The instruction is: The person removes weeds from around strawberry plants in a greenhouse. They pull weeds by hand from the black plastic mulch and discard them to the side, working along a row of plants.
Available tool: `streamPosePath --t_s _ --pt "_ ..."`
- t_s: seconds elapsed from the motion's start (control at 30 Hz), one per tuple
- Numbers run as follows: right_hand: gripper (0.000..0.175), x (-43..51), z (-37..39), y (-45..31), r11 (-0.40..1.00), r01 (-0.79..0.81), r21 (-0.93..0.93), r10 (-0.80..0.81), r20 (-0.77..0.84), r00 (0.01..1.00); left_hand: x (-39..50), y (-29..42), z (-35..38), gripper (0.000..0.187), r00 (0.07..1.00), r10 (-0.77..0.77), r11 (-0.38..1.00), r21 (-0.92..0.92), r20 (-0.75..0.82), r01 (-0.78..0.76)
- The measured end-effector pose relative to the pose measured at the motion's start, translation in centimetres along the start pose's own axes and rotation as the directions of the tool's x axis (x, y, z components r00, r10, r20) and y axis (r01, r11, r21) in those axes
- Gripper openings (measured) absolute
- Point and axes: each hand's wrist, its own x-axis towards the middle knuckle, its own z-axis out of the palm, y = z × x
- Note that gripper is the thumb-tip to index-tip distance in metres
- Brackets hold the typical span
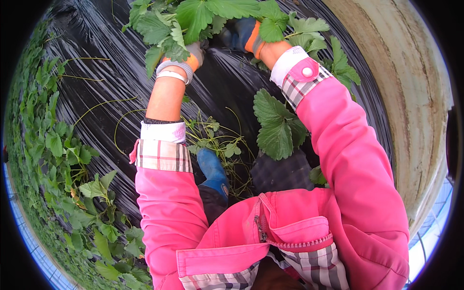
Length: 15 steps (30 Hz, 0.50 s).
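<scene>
Both my hands reach into a strawberry plant (195, 18) at the top of the view. My left hand (195, 56), in a grey and orange work glove, is at the plant's lower left edge, partly covered by leaves. My right hand (244, 34), in a dark blue and orange glove, reaches in from the right, its fingers in shadow under the foliage. Leaves hide the fingertips of both hands, so whether they grip a stem cannot be seen. Black plastic mulch film (224, 76) stretches beneath them.
Loose pulled runners and stems (235, 152) lie beside my blue boot (212, 168). A large strawberry leaf (275, 125) rises near my right forearm. Dense strawberry plants (72, 188) line the left. A pale, stained sheet wall (398, 90) curves along the right.
</scene>
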Motion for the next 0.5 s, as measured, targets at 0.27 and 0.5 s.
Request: streamPosePath --t_s 0.27,0.5 --pt "0.029 0.3 -1.3 0.9 0.980 0.186 0.068 -0.188 0.032 0.982 0.6 -0.7 1.7 0.044 0.999 0.030 0.999 0.039 -0.023 -0.029" --pt "0.034 1.5 -2.9 0.6 0.928 0.326 0.180 -0.340 0.057 0.939 0.1 0.6 0.9 0.040 0.977 0.171 0.942 0.311 -0.125 -0.125"
